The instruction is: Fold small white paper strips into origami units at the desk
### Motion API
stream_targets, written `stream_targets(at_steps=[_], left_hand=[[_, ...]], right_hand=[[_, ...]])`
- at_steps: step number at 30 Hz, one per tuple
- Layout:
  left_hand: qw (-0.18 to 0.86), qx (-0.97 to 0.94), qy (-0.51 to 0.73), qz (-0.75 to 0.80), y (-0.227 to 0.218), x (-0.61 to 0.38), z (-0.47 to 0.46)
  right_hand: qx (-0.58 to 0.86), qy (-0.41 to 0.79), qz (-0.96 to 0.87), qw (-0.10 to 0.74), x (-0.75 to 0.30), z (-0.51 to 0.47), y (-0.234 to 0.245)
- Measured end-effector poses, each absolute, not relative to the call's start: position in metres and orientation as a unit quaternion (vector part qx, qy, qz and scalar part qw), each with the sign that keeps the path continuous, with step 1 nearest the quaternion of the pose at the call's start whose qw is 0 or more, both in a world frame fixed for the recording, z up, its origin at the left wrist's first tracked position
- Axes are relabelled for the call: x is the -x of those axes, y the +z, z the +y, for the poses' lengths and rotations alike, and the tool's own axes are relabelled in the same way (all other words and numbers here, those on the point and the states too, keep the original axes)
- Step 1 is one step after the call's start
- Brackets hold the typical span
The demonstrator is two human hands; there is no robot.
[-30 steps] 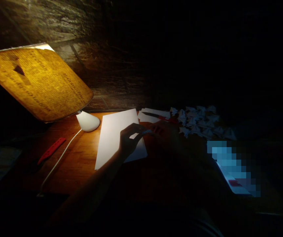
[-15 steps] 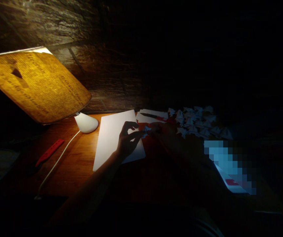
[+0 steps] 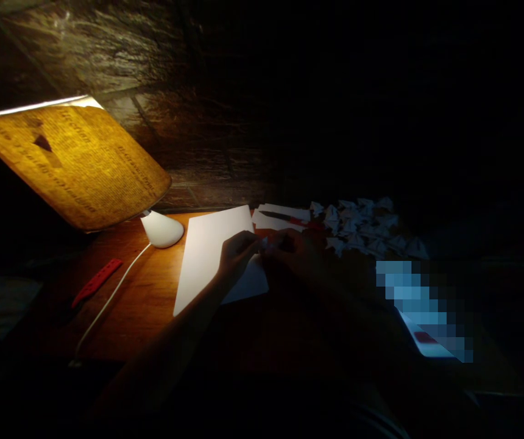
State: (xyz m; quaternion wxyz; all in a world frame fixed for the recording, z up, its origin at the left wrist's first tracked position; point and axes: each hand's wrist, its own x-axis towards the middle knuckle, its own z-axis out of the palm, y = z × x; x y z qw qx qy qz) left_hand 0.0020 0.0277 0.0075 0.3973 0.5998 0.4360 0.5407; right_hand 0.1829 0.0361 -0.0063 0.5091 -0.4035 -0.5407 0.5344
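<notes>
Between my two hands is a small folded paper piece [image 3: 265,242], mostly covered by fingers. My left hand [image 3: 240,249] pinches it from the left, above the white paper sheet [image 3: 207,256]. From the right my right hand [image 3: 292,247] grips it too, in deep shadow. Just behind my right hand lie smaller paper pieces [image 3: 266,219] with red-handled scissors [image 3: 289,218] across them. To the right, several folded paper figures [image 3: 357,225] are spread in a cluster.
A lamp with a printed yellow shade [image 3: 92,164] and white base [image 3: 164,228] stands at the left. Its cord [image 3: 116,297] runs past a red-handled cutter [image 3: 97,281] to the front edge. A lit screen [image 3: 431,347], partly blurred, is at the right. A stone wall [image 3: 161,134] rises behind.
My left fingers have closed in, from a raised, curled index finger to a tight pinch. The folded paper is now more hidden. The view has shifted slightly.
</notes>
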Motion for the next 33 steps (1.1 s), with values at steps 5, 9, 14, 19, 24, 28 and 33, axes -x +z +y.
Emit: stream_targets(at_steps=[5, 9, 14, 19, 24, 28, 33], left_hand=[[0.418, -0.558, 0.557, 0.452, 0.003, -0.001, 0.031], [0.458, -0.54, 0.544, 0.451, 0.0, -0.002, 0.032], [0.504, -0.516, 0.534, 0.441, 0.001, -0.005, 0.032], [0.525, -0.503, 0.529, 0.438, 0.002, -0.005, 0.033], [0.546, -0.493, 0.513, 0.442, 0.004, -0.004, 0.032], [0.554, -0.488, 0.509, 0.443, 0.004, -0.004, 0.031], [0.569, -0.472, 0.505, 0.445, 0.005, -0.006, 0.03]], right_hand=[[0.417, 0.5, -0.582, 0.487, -0.182, 0.037, -0.01], [0.427, 0.475, -0.573, 0.514, -0.183, 0.038, -0.008], [0.443, 0.475, -0.568, 0.506, -0.185, 0.037, -0.004], [0.434, 0.506, -0.577, 0.472, -0.189, 0.037, 0.003], [0.426, 0.53, -0.577, 0.452, -0.192, 0.039, 0.005], [0.422, 0.542, -0.573, 0.447, -0.193, 0.038, 0.006], [0.419, 0.531, -0.585, 0.447, -0.194, 0.038, 0.006]])
